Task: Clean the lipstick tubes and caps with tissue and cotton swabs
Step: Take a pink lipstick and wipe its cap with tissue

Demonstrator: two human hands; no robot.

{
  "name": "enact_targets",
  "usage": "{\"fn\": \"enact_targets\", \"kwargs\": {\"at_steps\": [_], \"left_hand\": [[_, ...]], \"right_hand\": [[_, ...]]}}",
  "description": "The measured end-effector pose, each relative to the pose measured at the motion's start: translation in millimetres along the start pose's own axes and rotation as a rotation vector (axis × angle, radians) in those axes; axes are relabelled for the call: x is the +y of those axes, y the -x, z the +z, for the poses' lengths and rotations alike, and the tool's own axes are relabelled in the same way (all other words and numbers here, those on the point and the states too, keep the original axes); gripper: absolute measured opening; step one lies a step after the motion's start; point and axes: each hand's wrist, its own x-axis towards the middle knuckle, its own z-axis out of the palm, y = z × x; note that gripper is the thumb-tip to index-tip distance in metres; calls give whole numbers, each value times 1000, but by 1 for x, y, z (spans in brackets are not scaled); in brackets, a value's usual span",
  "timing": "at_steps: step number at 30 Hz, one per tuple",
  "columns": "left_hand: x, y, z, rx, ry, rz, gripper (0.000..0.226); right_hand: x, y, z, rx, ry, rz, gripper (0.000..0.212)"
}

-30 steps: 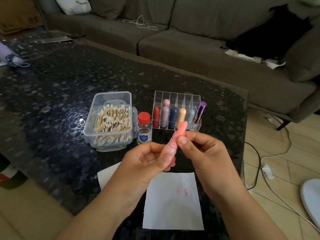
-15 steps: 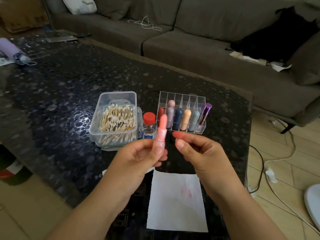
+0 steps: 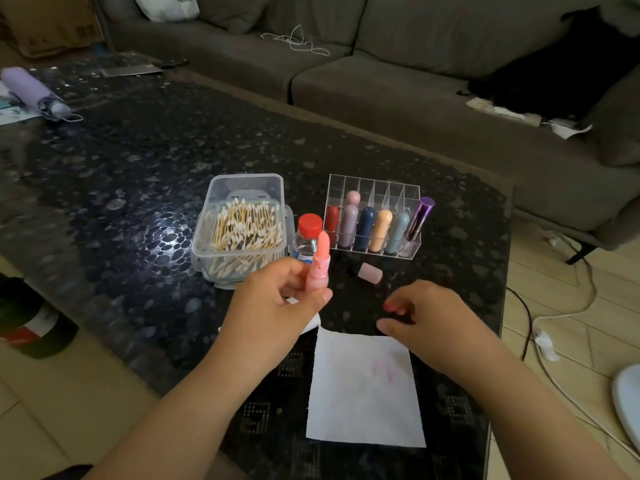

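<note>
On the dark pebble-patterned counter (image 3: 138, 188), the white stained tissue sheet (image 3: 363, 386) lies just below the empty, loosely curled right hand (image 3: 426, 317), the nearer one. The left hand (image 3: 277, 306) pinches the upright pink uncapped lipstick tube (image 3: 320, 261) left of the tissue's top edge.

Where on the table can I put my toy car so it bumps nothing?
Bare table stretches left of and behind the cotton swab box. It is crowded near the front: bottle, lipstick rack, pink cap, tissue and both hands.
</note>
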Motion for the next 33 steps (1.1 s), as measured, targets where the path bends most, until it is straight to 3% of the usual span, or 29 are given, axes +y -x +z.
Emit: {"fn": "enact_targets", "kwargs": {"at_steps": [6, 11, 13, 17, 19, 30, 33], "left_hand": [[4, 7, 6, -9, -9, 35, 11], [21, 9, 24, -13, 44, 19, 10], [28, 11, 31, -29, 93, 27, 11], [33, 11, 38, -83, 124, 43, 9], [33, 9, 40, -106, 117, 53, 11], [42, 6, 42, -202, 267, 102, 15], [43, 8, 42, -202, 306, 105, 25]], "right_hand": [[-1, 14, 2, -142, 124, 104, 39], [-2, 14, 17, -83, -155, 122, 37], [2, 15, 12, 21, -282, 119, 32], [12, 23, -14, 408, -576, 49, 9], [11, 24, -23, 463, -697, -13, 9], [-9, 24, -28, 127, -1342, -199, 11], [-13, 28, -32, 74, -1490, -244, 14]]}}
